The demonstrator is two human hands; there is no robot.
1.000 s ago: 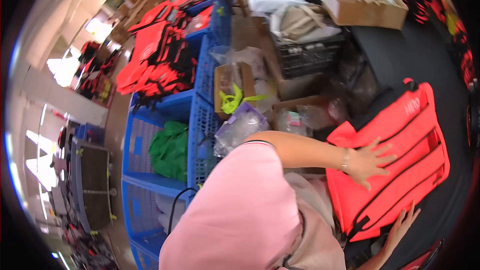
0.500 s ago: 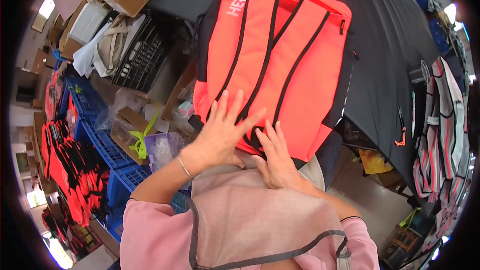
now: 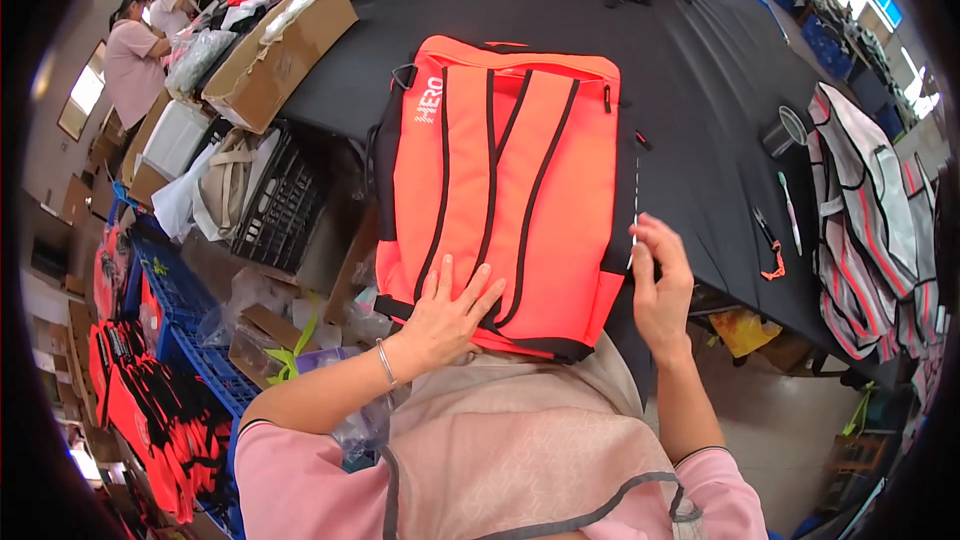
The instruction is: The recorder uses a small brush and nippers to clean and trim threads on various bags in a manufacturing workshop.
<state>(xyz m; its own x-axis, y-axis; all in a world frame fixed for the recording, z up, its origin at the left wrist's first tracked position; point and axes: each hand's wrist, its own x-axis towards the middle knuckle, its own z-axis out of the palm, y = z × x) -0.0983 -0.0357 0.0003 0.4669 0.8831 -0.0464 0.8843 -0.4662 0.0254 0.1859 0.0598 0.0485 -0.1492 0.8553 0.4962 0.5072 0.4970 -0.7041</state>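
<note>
An orange-red backpack [image 3: 575, 180] with black trim lies strap side up, partly on the black-covered table and reaching to my lap. Its two padded shoulder straps [image 3: 463, 160] run down to the bottom edge. My left hand [image 3: 447, 323] rests on the lower straps, fingers spread and holding nothing. Beside the bag's right side, my right hand [image 3: 662, 285] is raised with fingers half bent and thumb apart, and nothing shows in it. A white dashed line [image 3: 637, 190] runs along that black side panel, close to its fingertips.
On the table's right lie snips [image 3: 769, 240] with an orange loop, a toothbrush [image 3: 791, 212], a grey cup [image 3: 783, 132] and grey striped fabric pieces [image 3: 860, 230]. A cardboard box [image 3: 285, 55], a black crate [image 3: 283, 198] and blue crates [image 3: 205, 360] stand left. Two people work far left.
My right hand has left the bag's lower middle and moved right, beside its edge. My left hand stays on the straps, slightly lower. In view, the bag sits lower and farther left.
</note>
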